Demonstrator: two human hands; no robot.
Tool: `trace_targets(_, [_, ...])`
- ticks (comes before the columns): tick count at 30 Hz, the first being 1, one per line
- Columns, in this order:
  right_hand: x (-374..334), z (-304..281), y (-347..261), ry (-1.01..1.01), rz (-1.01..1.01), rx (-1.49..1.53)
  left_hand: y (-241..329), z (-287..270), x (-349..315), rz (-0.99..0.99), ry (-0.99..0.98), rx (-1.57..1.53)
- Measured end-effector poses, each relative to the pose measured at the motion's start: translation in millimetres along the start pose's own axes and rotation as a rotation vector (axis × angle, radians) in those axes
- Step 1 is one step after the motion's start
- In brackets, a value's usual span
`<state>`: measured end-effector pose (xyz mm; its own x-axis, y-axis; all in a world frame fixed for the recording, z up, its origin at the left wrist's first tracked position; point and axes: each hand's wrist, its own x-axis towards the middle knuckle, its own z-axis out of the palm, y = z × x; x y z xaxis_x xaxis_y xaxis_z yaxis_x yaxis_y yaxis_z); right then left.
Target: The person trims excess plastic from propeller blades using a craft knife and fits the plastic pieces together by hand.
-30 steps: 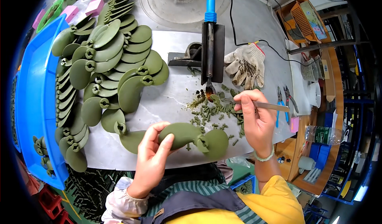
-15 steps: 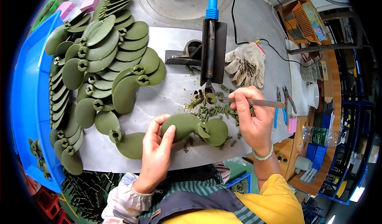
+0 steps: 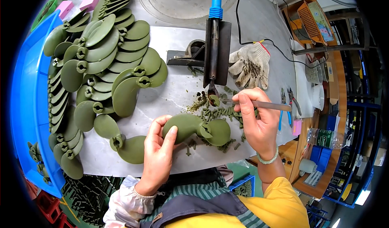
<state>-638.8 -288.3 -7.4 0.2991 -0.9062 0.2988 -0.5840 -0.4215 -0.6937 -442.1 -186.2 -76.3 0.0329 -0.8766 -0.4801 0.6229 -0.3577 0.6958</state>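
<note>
My left hand (image 3: 160, 147) pinches one blade of a dark green two-bladed propeller (image 3: 184, 126) between thumb and fingers. Its hub and other blade extend to the right above the table. In my right hand (image 3: 259, 120) is a thin metal tool that looks like tweezers (image 3: 272, 105). Its far end reaches a small green plastic piece (image 3: 214, 100) at the dark tip of a blue-handled soldering iron (image 3: 216, 13). The iron stands tip down against a dark metal bracket (image 3: 186, 61). Another propeller (image 3: 131, 150) lies just left of my left hand.
Many overlapping green propellers (image 3: 95, 59) cover the table's left side beside a blue bin (image 3: 36, 70). Small green offcuts (image 3: 221, 113) are scattered under the iron. A stained glove (image 3: 253, 64), a power cord (image 3: 239, 21) and pliers (image 3: 295, 102) lie to the right.
The propeller lying beside my left hand has turned slightly, its hub a little nearer me. Both hands keep their grips almost unmoved.
</note>
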Motion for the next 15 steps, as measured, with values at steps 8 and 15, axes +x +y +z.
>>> trace_targets(8, [1.0, 1.1, -1.0, -0.003, -0.009, -0.006, 0.7, 0.2, 0.3, 0.002, 0.002, 0.004])
trace_targets(15, [0.3, 0.9, -0.5, 0.000, -0.008, -0.013, 2.8, 1.9, 0.0, -0.007, 0.001, 0.000])
